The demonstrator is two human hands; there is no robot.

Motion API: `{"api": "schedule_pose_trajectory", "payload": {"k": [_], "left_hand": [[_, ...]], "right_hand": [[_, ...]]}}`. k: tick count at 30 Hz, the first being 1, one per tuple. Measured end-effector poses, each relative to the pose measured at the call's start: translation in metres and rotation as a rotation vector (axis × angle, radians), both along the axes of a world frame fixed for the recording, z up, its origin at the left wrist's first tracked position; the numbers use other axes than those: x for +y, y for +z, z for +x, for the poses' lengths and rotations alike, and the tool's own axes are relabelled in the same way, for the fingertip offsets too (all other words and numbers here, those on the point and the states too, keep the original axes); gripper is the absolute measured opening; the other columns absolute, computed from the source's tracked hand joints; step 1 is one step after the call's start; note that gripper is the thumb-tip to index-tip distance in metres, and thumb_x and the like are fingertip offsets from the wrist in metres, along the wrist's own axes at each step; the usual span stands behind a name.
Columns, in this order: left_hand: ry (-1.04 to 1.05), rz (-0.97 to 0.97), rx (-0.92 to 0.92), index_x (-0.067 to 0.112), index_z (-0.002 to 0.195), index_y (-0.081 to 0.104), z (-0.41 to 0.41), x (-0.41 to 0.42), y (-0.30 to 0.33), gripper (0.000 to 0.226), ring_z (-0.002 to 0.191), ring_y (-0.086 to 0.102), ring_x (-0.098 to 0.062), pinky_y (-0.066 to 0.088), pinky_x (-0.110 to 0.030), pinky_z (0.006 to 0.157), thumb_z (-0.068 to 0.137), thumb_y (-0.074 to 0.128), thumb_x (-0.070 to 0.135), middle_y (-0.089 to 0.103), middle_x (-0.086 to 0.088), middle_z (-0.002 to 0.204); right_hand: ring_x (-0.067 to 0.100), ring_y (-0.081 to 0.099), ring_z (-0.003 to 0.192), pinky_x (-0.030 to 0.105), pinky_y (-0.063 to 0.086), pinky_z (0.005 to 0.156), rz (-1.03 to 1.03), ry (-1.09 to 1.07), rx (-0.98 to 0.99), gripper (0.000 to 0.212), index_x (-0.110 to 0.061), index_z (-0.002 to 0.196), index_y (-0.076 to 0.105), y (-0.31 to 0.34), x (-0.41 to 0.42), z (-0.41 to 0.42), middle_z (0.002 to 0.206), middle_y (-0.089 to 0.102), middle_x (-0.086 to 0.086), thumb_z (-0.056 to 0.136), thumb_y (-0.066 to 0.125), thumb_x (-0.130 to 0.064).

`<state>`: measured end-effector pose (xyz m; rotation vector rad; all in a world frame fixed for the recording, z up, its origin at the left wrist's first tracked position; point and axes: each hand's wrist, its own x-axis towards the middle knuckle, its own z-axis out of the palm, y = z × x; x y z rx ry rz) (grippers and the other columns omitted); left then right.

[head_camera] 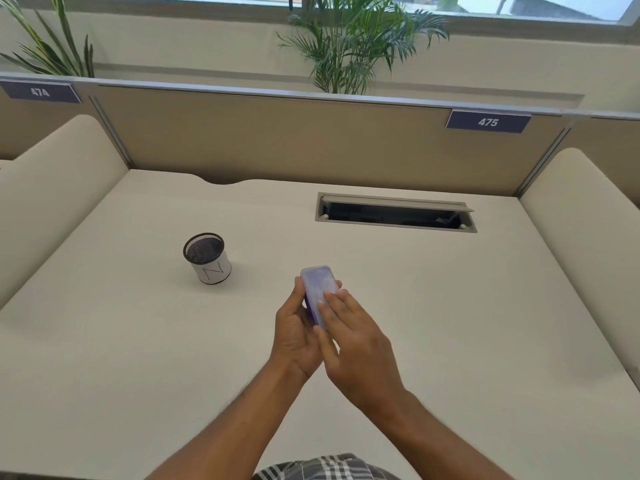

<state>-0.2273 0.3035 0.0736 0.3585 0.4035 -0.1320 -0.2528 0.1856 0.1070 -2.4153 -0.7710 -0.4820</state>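
1. Pale surface (138, 341), beige partition (311, 143), palm plant (349, 46) behind.
2. Mesh cup (207, 258) stands at left.
3. Left grip (296, 329) clasps the purple phone (319, 287) above mid-surface; right grip (358, 344) rests straight fingers on it.

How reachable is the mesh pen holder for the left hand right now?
Probably yes: only bare desk lies between the left hand and the mesh pen holder. However, that hand grips the lilac phone, so it likely must let go first.
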Motion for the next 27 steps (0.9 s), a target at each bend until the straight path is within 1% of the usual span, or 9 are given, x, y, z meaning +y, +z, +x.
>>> {"api": "schedule_pose_trajectory", "payload": {"k": [3, 8, 13, 15, 18, 20, 22, 25, 27], "left_hand": [[0.016, -0.021, 0.005, 0.004, 0.144, 0.053, 0.0, 0.003, 0.001, 0.065, 0.096, 0.074, -0.03, 0.062, -0.043, 0.08, 0.096, 0.063, 0.047, 0.072, -0.018, 0.11], [0.019, -0.053, 0.006, 0.003, 0.14, 0.057, 0.002, 0.005, 0.002, 0.063, 0.098, 0.074, -0.033, 0.062, -0.044, 0.084, 0.093, 0.066, 0.044, 0.073, -0.02, 0.111], [0.046, -0.057, 0.009, 0.008, 0.139, 0.059, 0.006, 0.003, -0.002, 0.054, 0.098, 0.071, -0.031, 0.062, -0.044, 0.086, 0.099, 0.056, 0.044, 0.071, -0.017, 0.113], [0.049, -0.054, 0.0, 0.009, 0.135, 0.064, 0.006, 0.003, -0.002, 0.049, 0.094, 0.073, -0.03, 0.063, -0.042, 0.084, 0.098, 0.058, 0.041, 0.074, -0.016, 0.112], [0.067, -0.049, -0.011, 0.008, 0.121, 0.074, 0.007, 0.002, -0.002, 0.041, 0.091, 0.076, -0.032, 0.063, -0.042, 0.074, 0.099, 0.058, 0.039, 0.076, -0.016, 0.112], [0.075, -0.023, -0.008, 0.009, 0.126, 0.071, 0.008, 0.001, -0.003, 0.043, 0.094, 0.075, -0.034, 0.063, -0.044, 0.074, 0.099, 0.057, 0.04, 0.075, -0.016, 0.117], [0.072, 0.003, -0.014, 0.011, 0.132, 0.066, 0.009, 0.001, -0.003, 0.046, 0.102, 0.073, -0.036, 0.062, -0.048, 0.081, 0.1, 0.056, 0.042, 0.071, -0.016, 0.126], [0.069, 0.028, -0.012, 0.012, 0.134, 0.064, 0.009, 0.001, -0.003, 0.046, 0.112, 0.067, -0.038, 0.057, -0.053, 0.096, 0.101, 0.053, 0.043, 0.068, -0.017, 0.133], [0.078, 0.036, -0.018, 0.012, 0.132, 0.066, 0.009, 0.0, -0.003, 0.044, 0.111, 0.068, -0.038, 0.057, -0.053, 0.095, 0.101, 0.053, 0.041, 0.069, -0.016, 0.133]], "right_hand": [[0.022, 0.056, 0.13, 0.035, 0.056, 0.096, 0.009, 0.01, -0.01, 0.035, -0.01, 0.124, 0.069, -0.001, 0.0, 0.002, 0.132, 0.066, 0.008, 0.09, 0.064, -0.018], [0.017, 0.061, 0.125, 0.031, 0.058, 0.091, 0.062, -0.004, -0.047, 0.03, -0.011, 0.12, 0.072, 0.0, 0.001, 0.007, 0.129, 0.068, 0.005, 0.09, 0.067, -0.015], [0.018, 0.065, 0.119, 0.029, 0.055, 0.095, 0.199, -0.016, -0.087, 0.03, -0.003, 0.118, 0.071, 0.001, -0.001, 0.011, 0.123, 0.071, 0.008, 0.089, 0.064, -0.007], [0.017, 0.067, 0.115, 0.031, 0.056, 0.095, 0.296, -0.044, -0.034, 0.03, -0.002, 0.119, 0.07, 0.001, -0.001, 0.011, 0.121, 0.072, 0.008, 0.091, 0.062, -0.007], [0.011, 0.069, 0.108, 0.03, 0.057, 0.088, 0.504, -0.067, 0.156, 0.028, -0.011, 0.122, 0.07, 0.007, -0.001, 0.01, 0.119, 0.073, -0.003, 0.098, 0.055, -0.014], [0.008, 0.07, 0.093, 0.025, 0.057, 0.077, 0.602, -0.099, 0.227, 0.025, -0.022, 0.118, 0.07, 0.011, -0.002, 0.009, 0.106, 0.073, -0.019, 0.101, 0.052, -0.017], [0.006, 0.067, 0.081, 0.023, 0.056, 0.07, 0.665, -0.149, 0.262, 0.022, -0.031, 0.11, 0.067, 0.014, -0.002, 0.009, 0.094, 0.07, -0.028, 0.101, 0.053, -0.017], [0.013, 0.065, 0.077, 0.021, 0.053, 0.066, 0.723, -0.227, 0.31, 0.022, -0.037, 0.102, 0.065, 0.012, -0.002, 0.011, 0.086, 0.069, -0.029, 0.101, 0.055, -0.018], [0.019, 0.066, 0.079, 0.025, 0.055, 0.067, 0.78, -0.287, 0.373, 0.023, -0.041, 0.097, 0.07, 0.01, -0.002, 0.014, 0.086, 0.072, -0.022, 0.101, 0.055, -0.024]]}}
